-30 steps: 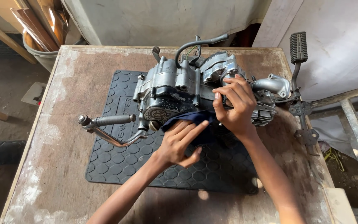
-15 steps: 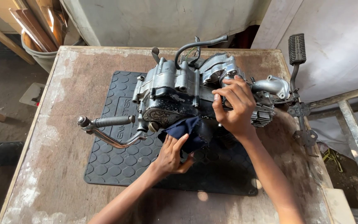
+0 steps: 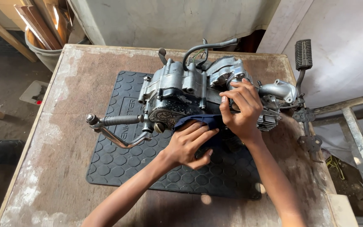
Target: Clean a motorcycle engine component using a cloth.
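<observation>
Since the earlier frames, the left hand [image 3: 188,144] has slid a little with the dark blue cloth [image 3: 201,122] along the lower edge of the engine, while the right hand [image 3: 241,108] has kept its place on the engine's right side.

A grey metal motorcycle engine [image 3: 177,94] sits on a black rubber mat [image 3: 118,162] with a hexagon pattern, in the middle of a worn brown wooden desk [image 3: 64,109]. The left hand lies palm down, its fingers [image 3: 198,135] stretched flat and pressing the cloth against the bottom of the engine case; they are not curled around it. The right hand rests over the finned cylinder part, its fingers [image 3: 236,93] bent and clasping the metal there. The cloth is between the two hands, touching both the engine and the mat.

A chrome kick-start lever [image 3: 114,126] sticks out from the engine toward the desk's left edge. A curved black tube [image 3: 209,45] arches over the top of the engine toward the far edge. A silver exhaust port elbow [image 3: 280,90] points toward the right edge. Beyond the right edge stands a black ridged foot pedal [image 3: 303,54] on a metal rod. Past the far left corner, a grey bucket [image 3: 49,50] holds wooden strips.
</observation>
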